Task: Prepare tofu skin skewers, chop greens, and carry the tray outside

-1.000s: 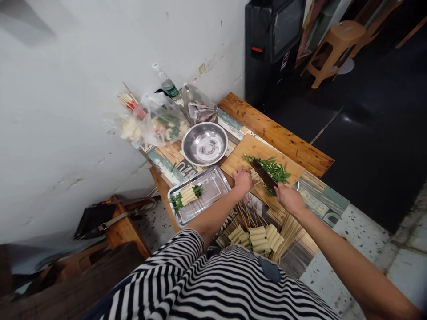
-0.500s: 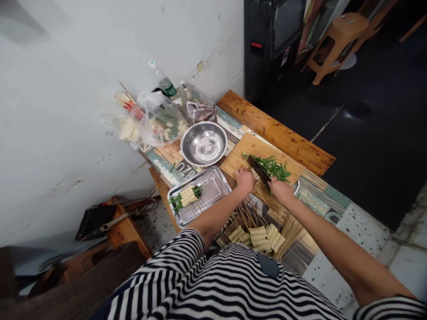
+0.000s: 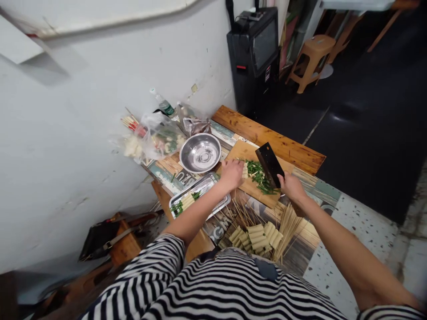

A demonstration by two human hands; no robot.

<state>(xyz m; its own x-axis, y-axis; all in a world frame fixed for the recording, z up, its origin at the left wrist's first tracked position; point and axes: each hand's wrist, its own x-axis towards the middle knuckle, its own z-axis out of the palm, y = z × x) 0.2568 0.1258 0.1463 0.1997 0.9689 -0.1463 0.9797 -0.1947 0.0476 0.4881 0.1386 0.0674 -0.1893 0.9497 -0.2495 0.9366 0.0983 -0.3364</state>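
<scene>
My right hand [image 3: 291,187] grips a dark cleaver [image 3: 269,165] by its handle. The blade is raised and tilted over the right part of the wooden cutting board [image 3: 245,149]. At the board's left side, my left hand [image 3: 233,173] has its fingers curled on pale rolls [image 3: 245,170], apparently tofu-skin rolls with green filling; the hand partly hides them. Cut green stems [image 3: 258,175] lie between the rolls and the cleaver. Skewered pale rolls [image 3: 258,238] lie close to my body, beside a bundle of thin wooden skewers [image 3: 287,229].
A steel basin [image 3: 200,153] stands behind a metal tray [image 3: 222,203] holding more rolls with greens. Plastic bags of food [image 3: 163,138] and a bottle [image 3: 163,104] sit by the wall. A wooden bench [image 3: 267,133] runs along the table's far side.
The cleaver has risen from the greens and turned its broad side into view. My left hand has shifted left over the rolls. The whole view has tilted upward.
</scene>
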